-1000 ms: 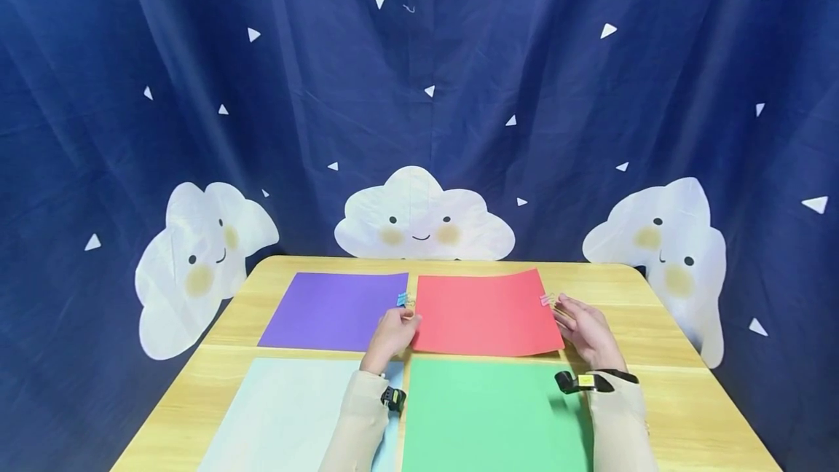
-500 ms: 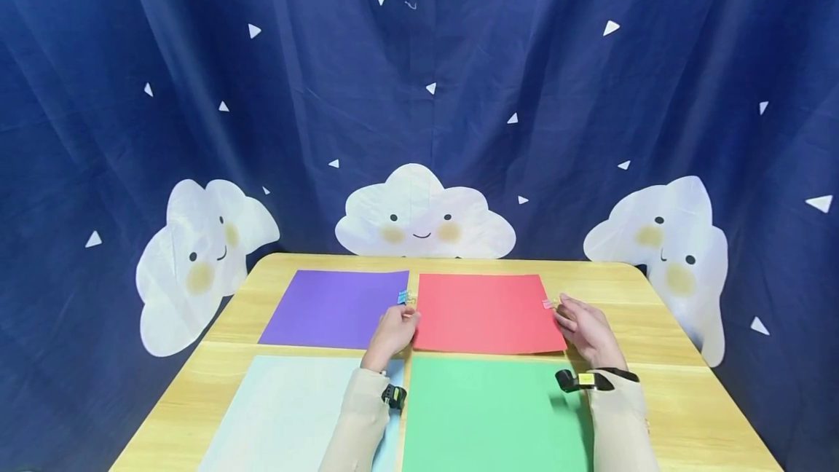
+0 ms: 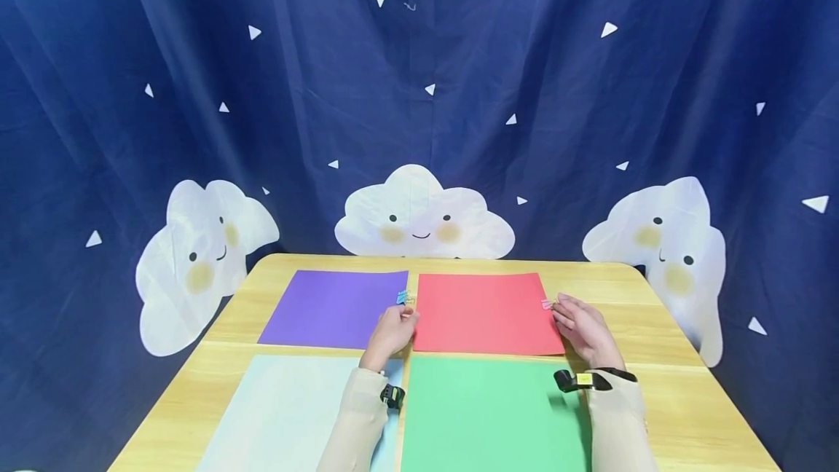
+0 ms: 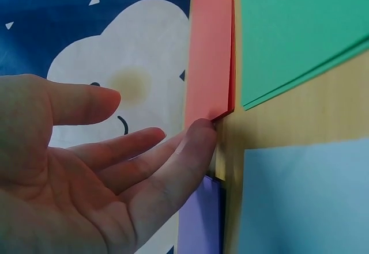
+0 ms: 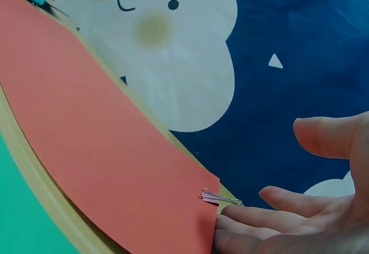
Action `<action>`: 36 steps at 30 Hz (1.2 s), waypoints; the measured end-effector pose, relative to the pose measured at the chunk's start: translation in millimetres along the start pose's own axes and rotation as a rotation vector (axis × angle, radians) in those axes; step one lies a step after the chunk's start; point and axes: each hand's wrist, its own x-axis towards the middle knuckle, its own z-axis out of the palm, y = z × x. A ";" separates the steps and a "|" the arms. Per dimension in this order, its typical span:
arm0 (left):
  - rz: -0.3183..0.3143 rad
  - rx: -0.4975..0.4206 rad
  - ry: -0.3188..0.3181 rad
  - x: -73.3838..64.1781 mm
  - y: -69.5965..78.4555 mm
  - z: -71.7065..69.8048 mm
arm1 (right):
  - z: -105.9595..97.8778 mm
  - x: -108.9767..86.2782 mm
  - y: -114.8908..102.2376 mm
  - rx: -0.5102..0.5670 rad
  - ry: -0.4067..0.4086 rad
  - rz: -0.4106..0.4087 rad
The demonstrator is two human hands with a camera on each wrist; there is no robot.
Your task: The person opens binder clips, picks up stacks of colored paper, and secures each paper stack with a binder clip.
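A sheet of red paper [image 3: 485,315] lies at the table's back right, several layers showing at its edge in the left wrist view. A pink binder clip [image 3: 548,304] grips its right edge. My right hand [image 3: 588,333] is at that edge, thumb apart and fingers extended beside the clip's wire handles [image 5: 228,198]. My left hand [image 3: 391,330] is at the red paper's left edge; in the left wrist view a fingertip [image 4: 202,132] touches its corner, thumb spread away. A blue binder clip [image 3: 403,298] sits on the right edge of the purple paper [image 3: 334,308], just beyond my left hand.
Green paper [image 3: 491,414] lies in front of the red stack, and pale blue paper [image 3: 282,414] lies front left under my left forearm. All are on a wooden table [image 3: 675,326]. A dark blue curtain [image 3: 419,57] with cloud faces hangs behind the table.
The red paper's right side, with its far corner raised a second ago, now lies flatter. Both hands stay at its edges with hardly any movement.
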 end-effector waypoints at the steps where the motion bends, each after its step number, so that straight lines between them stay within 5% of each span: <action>1: 0.000 -0.001 -0.002 -0.2 -0.1 0.0 | 0.1 0.5 0.2 -0.003 -0.002 -0.003; 9: 0.005 -0.038 -0.029 -2.1 -2.5 -0.6 | -1.3 -1.3 2.1 0.013 -0.013 -0.013; 21: 0.032 -0.035 -0.022 -1.0 -6.0 -7.5 | -0.1 -22.7 -24.4 0.028 0.136 -0.040; 27: 0.089 -0.096 -0.023 -9.5 2.9 -24.7 | 5.1 -48.4 -46.3 0.062 0.152 -0.209; 31: 0.130 -0.167 -0.047 -17.1 12.9 -36.8 | 14.7 -65.0 -60.4 0.155 0.090 -0.350; 36: 0.147 -0.223 -0.082 -29.0 26.2 -48.5 | 26.2 -85.2 -72.6 0.103 0.023 -0.491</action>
